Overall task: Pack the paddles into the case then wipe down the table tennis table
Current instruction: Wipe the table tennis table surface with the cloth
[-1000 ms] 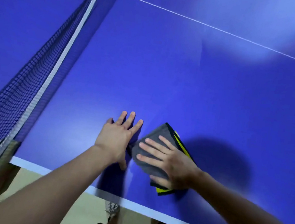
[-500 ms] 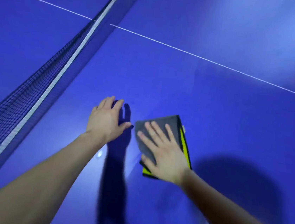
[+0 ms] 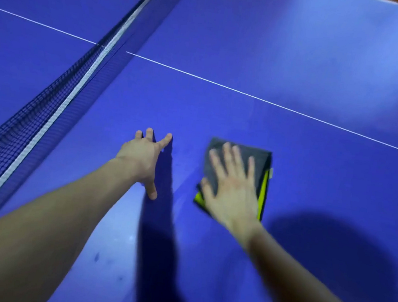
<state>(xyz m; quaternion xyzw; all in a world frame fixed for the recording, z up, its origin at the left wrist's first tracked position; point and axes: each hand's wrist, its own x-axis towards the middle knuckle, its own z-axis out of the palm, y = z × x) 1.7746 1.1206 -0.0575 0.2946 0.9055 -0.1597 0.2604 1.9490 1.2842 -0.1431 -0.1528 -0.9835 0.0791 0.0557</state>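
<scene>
A folded grey cloth with a yellow-green edge (image 3: 262, 163) lies flat on the blue table tennis table (image 3: 302, 63). My right hand (image 3: 232, 187) presses down on it with straight, spread fingers and looks blurred by motion. To its left, my left hand (image 3: 144, 157) rests flat on the bare table surface, fingers spread, holding nothing. No paddles or case are in view.
The black net (image 3: 29, 126) with its white top band runs diagonally along the left side. A white centre line (image 3: 249, 95) crosses the table beyond my hands. Shadows of my arms and head fall on the near surface.
Both hands have slid farther across the table away from the near edge. The cloth has moved forward and to the right under my right hand, and the two hands are now farther apart.
</scene>
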